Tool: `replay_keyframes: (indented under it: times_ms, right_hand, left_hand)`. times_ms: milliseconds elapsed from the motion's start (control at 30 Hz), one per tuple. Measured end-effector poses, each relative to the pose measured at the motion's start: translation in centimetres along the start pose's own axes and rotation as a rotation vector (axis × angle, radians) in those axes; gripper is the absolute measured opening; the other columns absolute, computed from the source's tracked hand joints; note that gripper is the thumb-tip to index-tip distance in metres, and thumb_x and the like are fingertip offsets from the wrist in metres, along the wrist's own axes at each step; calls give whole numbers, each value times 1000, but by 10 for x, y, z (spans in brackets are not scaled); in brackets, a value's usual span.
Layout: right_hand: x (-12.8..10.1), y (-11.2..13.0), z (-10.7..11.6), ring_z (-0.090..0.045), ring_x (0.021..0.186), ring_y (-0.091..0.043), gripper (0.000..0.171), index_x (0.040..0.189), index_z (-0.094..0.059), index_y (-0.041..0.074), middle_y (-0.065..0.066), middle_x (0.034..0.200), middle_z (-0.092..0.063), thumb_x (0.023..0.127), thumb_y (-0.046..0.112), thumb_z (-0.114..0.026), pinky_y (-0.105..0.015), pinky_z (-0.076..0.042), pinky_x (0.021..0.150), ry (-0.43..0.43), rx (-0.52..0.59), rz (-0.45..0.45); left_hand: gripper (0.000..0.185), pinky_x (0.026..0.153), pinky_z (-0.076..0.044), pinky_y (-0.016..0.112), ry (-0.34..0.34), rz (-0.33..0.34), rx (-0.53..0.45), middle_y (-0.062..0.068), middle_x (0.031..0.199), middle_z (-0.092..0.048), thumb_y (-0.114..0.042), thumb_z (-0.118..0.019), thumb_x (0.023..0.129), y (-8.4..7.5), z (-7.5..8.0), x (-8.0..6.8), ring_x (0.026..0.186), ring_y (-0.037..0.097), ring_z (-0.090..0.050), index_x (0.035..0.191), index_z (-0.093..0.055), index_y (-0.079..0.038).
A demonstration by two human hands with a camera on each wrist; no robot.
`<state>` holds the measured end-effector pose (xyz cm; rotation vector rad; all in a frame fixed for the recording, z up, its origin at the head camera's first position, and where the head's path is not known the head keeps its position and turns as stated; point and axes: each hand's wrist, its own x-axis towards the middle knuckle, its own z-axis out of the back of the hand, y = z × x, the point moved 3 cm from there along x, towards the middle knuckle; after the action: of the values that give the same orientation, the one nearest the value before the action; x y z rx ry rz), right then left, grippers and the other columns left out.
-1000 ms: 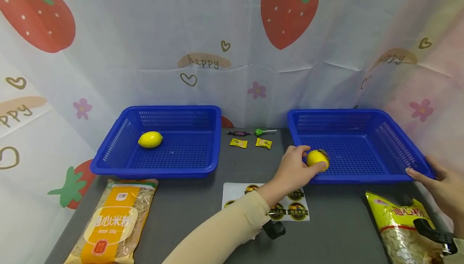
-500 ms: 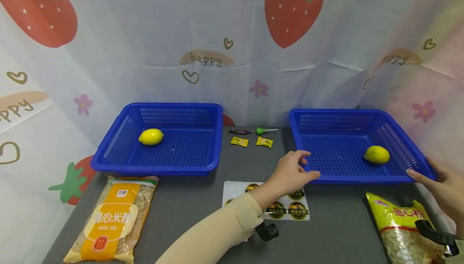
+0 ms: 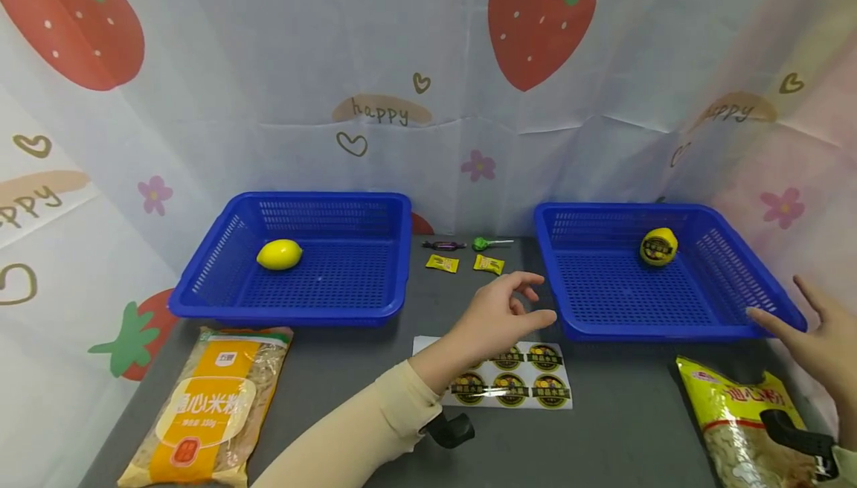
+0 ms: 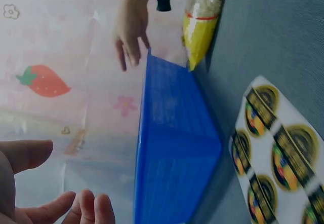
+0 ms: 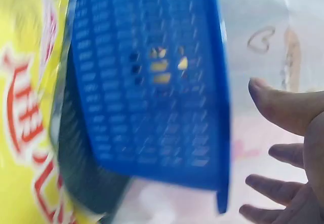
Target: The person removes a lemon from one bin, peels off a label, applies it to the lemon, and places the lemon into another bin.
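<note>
A yellow lemon with a round dark sticker (image 3: 659,246) lies at the back right of the right blue basket (image 3: 582,328). It also shows as yellow patches through the basket's mesh (image 5: 162,64). My left hand (image 3: 534,298) hovers empty, fingers relaxed, just left of that basket and above the sticker sheet (image 3: 529,384). Its fingertips (image 4: 86,206) show near the basket wall (image 4: 172,148). My right hand (image 3: 793,318) is spread open beside the basket's front right corner and holds nothing. A plain lemon (image 3: 279,254) sits in the left blue basket (image 3: 281,313).
Between the baskets lie two yellow candy packets (image 3: 442,263), a dark wrapped candy (image 3: 442,245) and a green lollipop (image 3: 482,243). An orange noodle bag (image 3: 207,406) lies front left, a yellow bag (image 3: 743,421) front right. A printed cloth backdrop encloses the grey table (image 3: 629,436).
My left hand let go of the stickered lemon, which rolled across the right basket to its far side. The left hand drew back left; the right hand came off the rim.
</note>
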<state>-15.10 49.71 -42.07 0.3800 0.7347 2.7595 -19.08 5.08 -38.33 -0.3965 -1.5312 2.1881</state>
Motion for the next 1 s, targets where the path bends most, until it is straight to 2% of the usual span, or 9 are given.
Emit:
replay_keyframes:
  times_ms: [100, 233, 367, 467, 567, 667, 767, 800, 1000]
  right_hand:
    - [-4, 30, 4, -13, 142, -64, 89, 160, -9, -2, -41, 157, -12, 100, 41, -61, -79, -14, 109, 6, -38, 86]
    - [-11, 65, 3, -20, 138, -67, 84, 159, -17, -1, -42, 155, -20, 100, 37, -63, -80, -16, 107, 37, -15, 168]
    - [-18, 93, -2, -33, 127, -70, 82, 161, -19, 6, -39, 156, -24, 100, 39, -63, -81, -30, 97, 88, -4, 206]
    - [-23, 109, -7, -43, 117, -69, 81, 161, -23, 9, -36, 155, -30, 98, 38, -66, -79, -39, 86, 95, 7, 224]
    - [-31, 125, -8, -48, 115, -68, 79, 160, -28, 12, -34, 154, -35, 97, 35, -69, -75, -44, 85, 81, 44, 252]
    - [-37, 142, -8, -53, 113, -64, 75, 158, -34, 12, -32, 151, -42, 95, 31, -72, -38, -60, 83, 69, 100, 297]
    - [-41, 158, -13, -58, 112, -58, 72, 156, -39, 12, -28, 148, -49, 95, 29, -73, -2, -47, 72, 72, 139, 341]
    - [-42, 163, -16, -60, 111, -56, 71, 156, -40, 13, -27, 146, -51, 94, 28, -73, 3, -39, 70, 72, 153, 357]
    - [-50, 196, -37, -66, 110, -45, 70, 157, -39, 17, -22, 144, -56, 96, 28, -72, 0, -45, 75, 104, 216, 422]
  left_hand:
    - [52, 63, -47, 25, -13, -11, 9, -3, 115, -61, -33, -72, 94, 4, 15, -12, 75, 11, -55, 141, -56, -18]
    - [51, 63, -47, 27, -49, -19, 22, -3, 116, -62, -33, -71, 94, 11, 34, -26, 78, 14, -56, 141, -57, -20]
    - [50, 66, -49, 30, -91, -23, 37, -2, 117, -62, -33, -71, 94, 17, 52, -39, 83, 15, -59, 141, -57, -22]
    - [50, 69, -50, 31, -121, -22, 35, 0, 117, -62, -32, -72, 94, 20, 65, -47, 86, 16, -61, 141, -57, -22]
    - [50, 69, -49, 32, -149, -13, 7, 1, 116, -63, -30, -73, 93, 23, 78, -53, 88, 18, -60, 140, -58, -23]
    - [49, 70, -49, 33, -187, -9, -3, 2, 116, -63, -30, -73, 93, 24, 92, -58, 89, 19, -58, 140, -58, -24]
    - [49, 73, -50, 33, -226, -10, 8, 3, 116, -63, -31, -73, 93, 26, 105, -64, 90, 20, -58, 139, -58, -23]
    - [49, 73, -50, 33, -241, -10, 13, 3, 116, -63, -31, -73, 93, 27, 110, -66, 91, 21, -57, 139, -58, -22]
    - [50, 78, -52, 35, -319, 8, 85, 8, 120, -63, -34, -71, 95, 34, 133, -78, 94, 22, -59, 140, -57, -19]
